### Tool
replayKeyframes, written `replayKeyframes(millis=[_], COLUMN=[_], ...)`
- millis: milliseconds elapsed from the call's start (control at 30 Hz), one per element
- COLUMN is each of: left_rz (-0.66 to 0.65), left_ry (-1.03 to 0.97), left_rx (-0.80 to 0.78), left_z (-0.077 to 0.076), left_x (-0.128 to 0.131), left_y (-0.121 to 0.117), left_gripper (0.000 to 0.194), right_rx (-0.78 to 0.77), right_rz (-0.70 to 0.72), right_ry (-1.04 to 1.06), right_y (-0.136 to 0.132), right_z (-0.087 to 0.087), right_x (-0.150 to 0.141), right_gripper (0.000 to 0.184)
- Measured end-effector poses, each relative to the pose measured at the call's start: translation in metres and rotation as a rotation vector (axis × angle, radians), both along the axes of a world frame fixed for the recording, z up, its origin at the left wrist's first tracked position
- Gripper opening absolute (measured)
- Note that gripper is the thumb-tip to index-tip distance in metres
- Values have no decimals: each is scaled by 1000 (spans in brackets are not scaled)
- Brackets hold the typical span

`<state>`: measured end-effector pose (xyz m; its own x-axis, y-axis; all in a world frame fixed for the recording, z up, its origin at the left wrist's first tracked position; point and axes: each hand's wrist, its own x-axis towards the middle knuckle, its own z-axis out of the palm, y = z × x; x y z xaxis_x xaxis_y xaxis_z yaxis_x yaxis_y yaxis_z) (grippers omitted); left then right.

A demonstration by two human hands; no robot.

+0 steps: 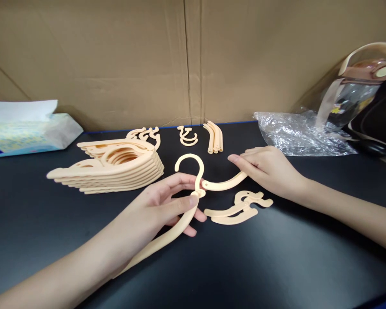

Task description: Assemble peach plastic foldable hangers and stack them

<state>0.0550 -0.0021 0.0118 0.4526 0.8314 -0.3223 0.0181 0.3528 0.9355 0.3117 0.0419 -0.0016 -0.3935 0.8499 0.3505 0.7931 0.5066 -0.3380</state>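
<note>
My left hand is closed round a cream plastic hanger piece, a long curved arm with a hook rising from its joint. The thumb presses near that joint. In my right hand is a second curved hanger arm, gripped at its outer end. The holed end of this arm lies close to the joint; whether they touch I cannot tell. Just below my right hand, small loose hanger parts lie on the black table.
A stack of folded hangers stands at the left. Behind are hook parts, more hooks and several loose arms. A tissue pack lies far left. Clear plastic wrap and a bottle are at right, before a cardboard wall.
</note>
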Motion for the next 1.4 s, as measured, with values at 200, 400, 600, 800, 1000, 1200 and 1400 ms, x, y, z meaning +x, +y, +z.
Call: replayKeyframes(millis=[200,400,600,800,1000,1200,1400], left_rz=[126,161,98,-65,-117,-93,-128], left_ry=[29,57,47,-75,-22,-69,-44], left_rx=[22,14,30,33,22,33,7], left_z=[5,9,8,-4,-6,-10,-7], left_x=[5,6,5,-1,-3,-6,-4], left_y=[-6,-9,-7,1,0,-3,-3], left_gripper=[15,18,19,20,28,35,34], right_rx=[30,41,128,364,200,15,9], right_rz=[-78,-131,-120,50,28,-58,-89], right_ry=[-63,-108,-179,-399,-347,-182,-137], right_y=[-1,-1,-3,-12,-9,2,2], right_z=[0,0,1,2,5,3,2], right_x=[0,-1,2,-6,-4,3,3], right_gripper=[61,62,61,60,53,43,48])
